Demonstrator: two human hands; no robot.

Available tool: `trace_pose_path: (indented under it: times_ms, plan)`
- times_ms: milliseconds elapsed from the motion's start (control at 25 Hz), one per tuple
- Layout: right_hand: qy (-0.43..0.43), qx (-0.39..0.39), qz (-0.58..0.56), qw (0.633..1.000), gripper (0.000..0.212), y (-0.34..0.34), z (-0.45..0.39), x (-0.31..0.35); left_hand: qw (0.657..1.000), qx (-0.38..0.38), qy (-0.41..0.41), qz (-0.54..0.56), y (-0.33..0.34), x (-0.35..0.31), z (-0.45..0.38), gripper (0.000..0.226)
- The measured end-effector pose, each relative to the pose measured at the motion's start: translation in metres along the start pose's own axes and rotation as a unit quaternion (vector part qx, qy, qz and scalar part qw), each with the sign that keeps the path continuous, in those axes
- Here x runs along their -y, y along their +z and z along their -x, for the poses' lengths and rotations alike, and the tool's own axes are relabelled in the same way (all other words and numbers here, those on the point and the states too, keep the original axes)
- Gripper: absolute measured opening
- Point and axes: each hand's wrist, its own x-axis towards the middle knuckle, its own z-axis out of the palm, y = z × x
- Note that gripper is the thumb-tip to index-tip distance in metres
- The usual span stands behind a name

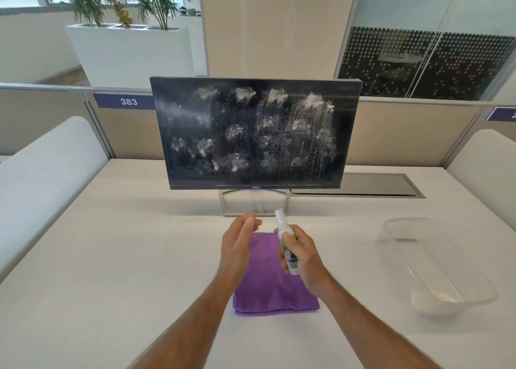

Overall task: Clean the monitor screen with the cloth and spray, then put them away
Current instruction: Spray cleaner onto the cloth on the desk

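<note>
While my right hand (303, 252) grips the spray (287, 245), nozzle up toward the foam-spotted monitor (255, 134), my left hand (238, 245) hovers, fingers relaxed, above the cloth (275, 287) folded on the desk (111, 257), ready for wiping.

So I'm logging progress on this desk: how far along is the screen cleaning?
Early. Done: the monitor screen is covered in spray droplets and runs. In hand: the right hand grips the spray bottle; the left hand hovers open beside it. Left: the purple cloth lies folded on the desk, so wiping remains, then putting both away, perhaps in the clear container.
</note>
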Motion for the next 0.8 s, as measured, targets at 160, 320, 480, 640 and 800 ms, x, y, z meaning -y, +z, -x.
trace_pose_path:
  times_ms: [160, 320, 480, 640, 800]
  plan:
    - [-0.013, 0.055, -0.004, 0.998, 0.037, 0.020, 0.005, 0.000, 0.987, 0.100, -0.063, 0.107, 0.027, -0.017, 0.003, 0.051]
    - [-0.039, 0.049, 0.018, 0.998, 0.027, 0.031, 0.009, 0.000, 0.994, 0.055, -0.038, 0.085, 0.031, -0.011, 0.009, 0.041]
    - [-0.049, 0.002, 0.055, 0.997, 0.024, 0.040, 0.011, -0.007, 0.997, 0.004, -0.045, 0.060, 0.040, -0.013, 0.011, 0.038]
    - [-0.059, -0.010, 0.078, 0.995, 0.031, 0.042, 0.009, -0.014, 0.997, -0.010, -0.046, 0.061, 0.038, -0.011, 0.009, 0.038]
    - [-0.052, -0.016, 0.097, 0.994, 0.033, 0.044, 0.007, -0.018, 0.997, -0.012, -0.050, 0.061, 0.038, -0.008, 0.007, 0.039]
